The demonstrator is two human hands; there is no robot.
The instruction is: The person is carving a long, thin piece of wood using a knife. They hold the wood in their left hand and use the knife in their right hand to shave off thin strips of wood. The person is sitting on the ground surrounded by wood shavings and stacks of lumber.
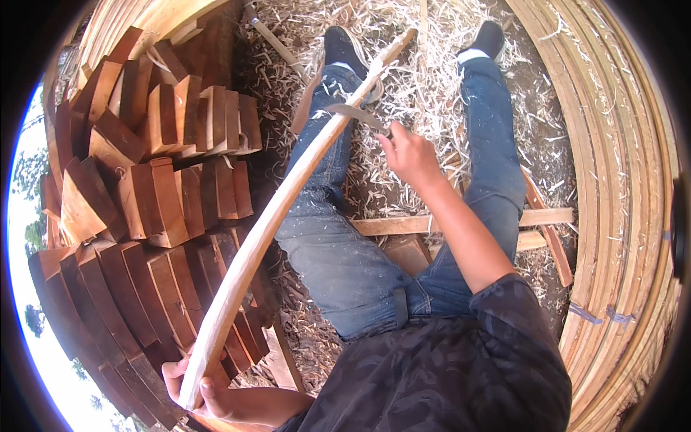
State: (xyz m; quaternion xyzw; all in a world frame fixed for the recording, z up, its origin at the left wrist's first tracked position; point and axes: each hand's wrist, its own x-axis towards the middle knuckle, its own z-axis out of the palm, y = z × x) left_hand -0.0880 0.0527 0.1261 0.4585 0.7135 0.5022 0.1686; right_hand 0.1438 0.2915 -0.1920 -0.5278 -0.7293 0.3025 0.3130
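Note:
A long, pale, peeled wooden pole [282, 205] slants across my left leg, from near my left side up toward my left shoe. My left hand [203, 394] is closed around its near end. My right hand [412, 157], out over the gap between my legs, grips a knife with a curved blade [353, 113]. Its handle is mostly hidden in my fist. The blade lies across the pole near the far end, at about a right angle to it. The pole's far tip [409, 36] looks rougher than the rest.
Stacked brown timber blocks [173, 198] rise close on the left. Long wooden strips [608, 194] form a pile along the right. Pale shavings [414, 86] cover the ground around my feet. A wooden bar [392, 225] crosses beneath my legs, and a thin stick [277, 45] lies beyond my left foot.

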